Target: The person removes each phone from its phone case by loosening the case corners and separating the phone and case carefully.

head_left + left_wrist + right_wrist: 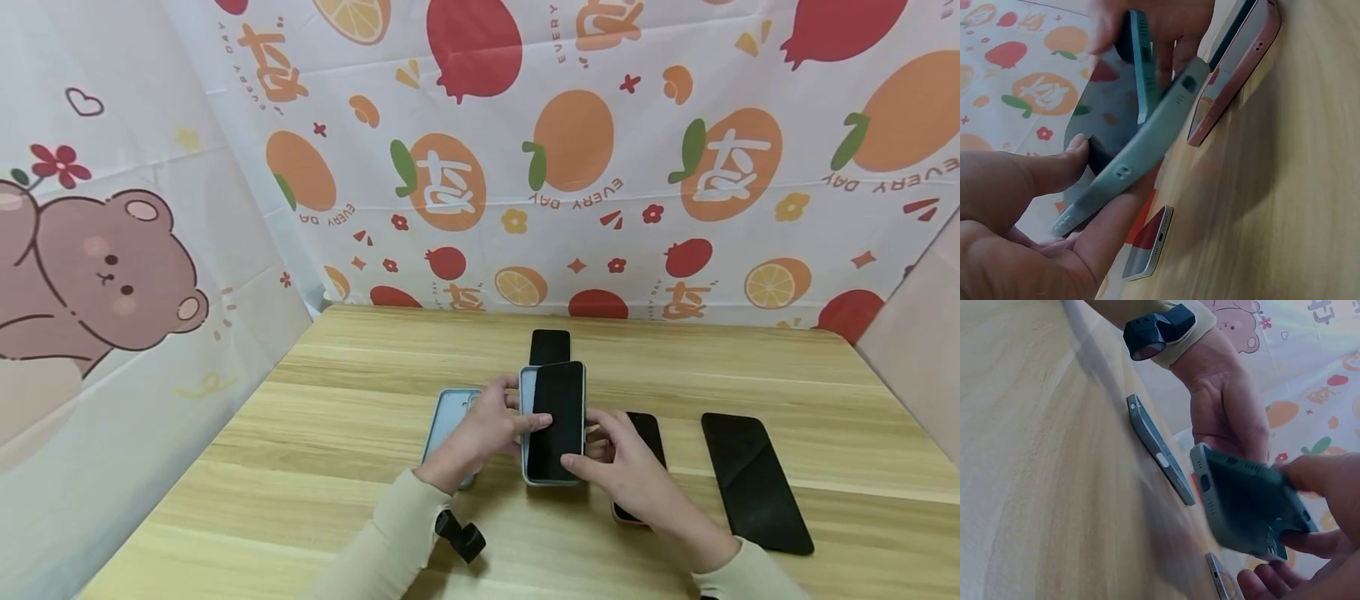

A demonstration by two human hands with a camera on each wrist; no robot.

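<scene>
Both hands hold a black-screened phone [558, 425] that lies partly in a pale blue-green phone case [527, 390]. A strip of the case's inside shows along the phone's left side. My left hand [491, 421] pinches the left edge, thumb on the screen and fingers beneath the case. At the lower right corner my right hand [630, 471] grips the edge, thumb on top. In the left wrist view the case [1129, 165] shows button bumps and a cutout. The right wrist view shows the case [1241, 500] from below; its far fingertips are partly hidden.
A light blue case [447, 417] lies left on the wooden table [300, 467]. Behind stands out a smaller black phone [550, 343]. A pink-cased phone [649, 433] lies under my right hand, and a long black slab [753, 483] farther right. A printed cloth [645, 250] hangs behind.
</scene>
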